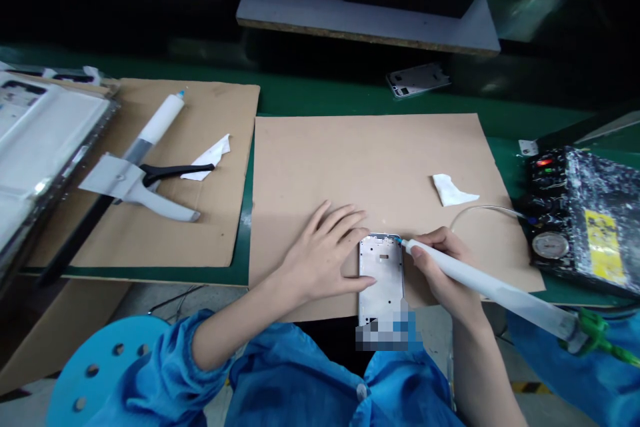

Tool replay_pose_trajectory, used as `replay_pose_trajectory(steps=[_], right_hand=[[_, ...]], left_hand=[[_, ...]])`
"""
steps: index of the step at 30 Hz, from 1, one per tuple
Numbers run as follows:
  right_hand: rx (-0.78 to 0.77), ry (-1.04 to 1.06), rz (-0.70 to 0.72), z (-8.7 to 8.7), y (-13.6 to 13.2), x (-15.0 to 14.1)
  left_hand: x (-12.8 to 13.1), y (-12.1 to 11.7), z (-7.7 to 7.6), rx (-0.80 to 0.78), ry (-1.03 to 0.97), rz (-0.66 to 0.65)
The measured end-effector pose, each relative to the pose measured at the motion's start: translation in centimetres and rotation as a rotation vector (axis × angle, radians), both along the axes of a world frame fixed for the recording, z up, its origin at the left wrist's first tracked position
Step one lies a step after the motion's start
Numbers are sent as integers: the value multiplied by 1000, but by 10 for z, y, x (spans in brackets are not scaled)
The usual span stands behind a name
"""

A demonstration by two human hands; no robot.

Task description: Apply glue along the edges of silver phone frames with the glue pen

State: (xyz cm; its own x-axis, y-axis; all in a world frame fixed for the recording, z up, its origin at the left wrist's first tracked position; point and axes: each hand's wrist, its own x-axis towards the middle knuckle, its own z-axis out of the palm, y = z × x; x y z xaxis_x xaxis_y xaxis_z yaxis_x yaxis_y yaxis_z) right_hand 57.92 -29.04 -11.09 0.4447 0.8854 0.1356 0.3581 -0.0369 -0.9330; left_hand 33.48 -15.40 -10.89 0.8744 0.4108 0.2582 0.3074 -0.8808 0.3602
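Note:
A silver phone frame (pixel 381 280) lies at the front edge of the cardboard, its lower end blurred out over my lap. My left hand (pixel 323 257) is open and flat, fingers spread, with the thumb on the frame's face and fingertips by its upper left edge. Gripped like a pen in my right hand (pixel 445 267) is a long white glue syringe (pixel 493 287) with a green fitting at its rear end. Its blue tip is at the frame's upper right corner; I cannot tell whether it touches.
Brown cardboard (pixel 320 160) covers the green bench. To the right stands a dispenser box (pixel 590 220) with a gauge, near a white scrap (pixel 450 190). A caulking gun (pixel 130 180) lies left, beside a plastic tray (pixel 45 140). Another phone frame (pixel 419 80) rests behind, below a shelf (pixel 365 20).

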Motion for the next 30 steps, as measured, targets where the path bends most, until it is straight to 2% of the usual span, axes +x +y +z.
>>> replay_pose_trajectory(steps=[13, 18, 21, 30], right_hand=[[25, -66, 46, -5, -1, 7], [24, -54, 4, -6, -2, 6], [21, -64, 29, -5, -2, 6], [21, -8, -30, 4, 1, -1]], left_hand=[[0, 0, 0, 1, 7, 3], [0, 0, 0, 3, 9, 4], [0, 0, 0, 4, 4, 3], [0, 0, 0, 0, 8, 5]])
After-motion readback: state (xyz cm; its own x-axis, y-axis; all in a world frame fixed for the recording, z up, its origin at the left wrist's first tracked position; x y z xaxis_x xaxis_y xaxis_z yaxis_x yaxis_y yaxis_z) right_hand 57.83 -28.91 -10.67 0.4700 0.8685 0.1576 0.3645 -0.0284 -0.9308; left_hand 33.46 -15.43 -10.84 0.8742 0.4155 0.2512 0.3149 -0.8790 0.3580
